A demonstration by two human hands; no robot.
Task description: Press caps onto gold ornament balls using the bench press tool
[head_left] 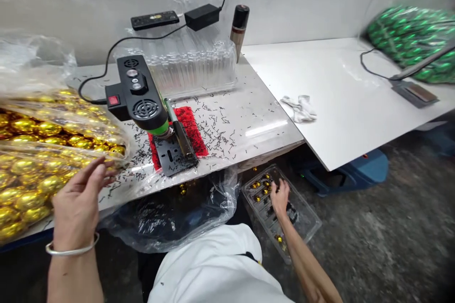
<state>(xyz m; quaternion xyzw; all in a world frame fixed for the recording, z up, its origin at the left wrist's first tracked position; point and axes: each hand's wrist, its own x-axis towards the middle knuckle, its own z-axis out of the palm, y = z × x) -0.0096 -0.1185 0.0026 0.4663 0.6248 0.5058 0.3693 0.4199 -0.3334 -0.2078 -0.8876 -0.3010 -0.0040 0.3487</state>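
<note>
My left hand (80, 199), with a bangle on its wrist, is beside the mouth of a clear plastic bag of shiny gold balls (50, 129). Its fingers are partly stretched out, and nothing shows in them. Down at the right, my right hand (280, 197) reaches into a clear plastic tray (308, 224) holding several gold balls and dark bits. Those fingers curl downward, with a small gold glint between them; what they grip is not clear. Between the hands on the table stands a black device (144, 94) with a green ring, above a slotted dark metal plate (170, 157).
Small black bits lie over the table (249, 104) and a red cloth (192, 128). Stacked clear trays (195, 68), a power adapter (202, 16) and a spray can (239, 31) stand behind. A white glove (300, 109), a blue stool (369, 170) and a green bag (415, 40) are right.
</note>
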